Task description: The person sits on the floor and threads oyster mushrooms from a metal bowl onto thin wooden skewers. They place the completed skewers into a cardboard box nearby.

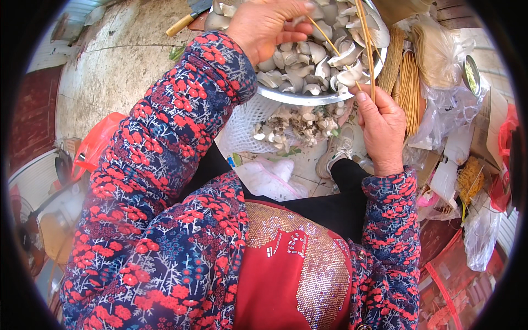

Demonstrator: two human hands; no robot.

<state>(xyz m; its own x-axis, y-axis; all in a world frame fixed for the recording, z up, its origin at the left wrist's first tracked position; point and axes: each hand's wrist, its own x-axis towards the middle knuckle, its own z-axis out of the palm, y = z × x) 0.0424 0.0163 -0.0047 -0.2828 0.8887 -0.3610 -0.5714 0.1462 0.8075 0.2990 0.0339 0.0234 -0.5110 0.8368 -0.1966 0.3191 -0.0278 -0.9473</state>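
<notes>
Bamboo skewers [366,45] stand upright in my right hand [381,119], near the right front rim of a metal basin [307,100]. Between the same fingers is the lower end of a single skewer [324,34], slanting up to the left over the basin. Grey oyster mushroom pieces [350,76] are threaded on its lower part. My left hand [274,29] is above the basin, its fingertips close to that skewer's upper end. Those fingertips are blurred, and whether they pinch something pale is unclear. Many torn oyster mushrooms [293,80] fill the basin.
A wooden-handled knife [181,24] lies beyond the basin at left. Mushroom trimmings [303,126] lie on white netting [243,123] below the rim. To the right are a skewer bundle [409,93], plastic bags [437,53] and a small bowl [471,76]. A red bag [99,140] is at left.
</notes>
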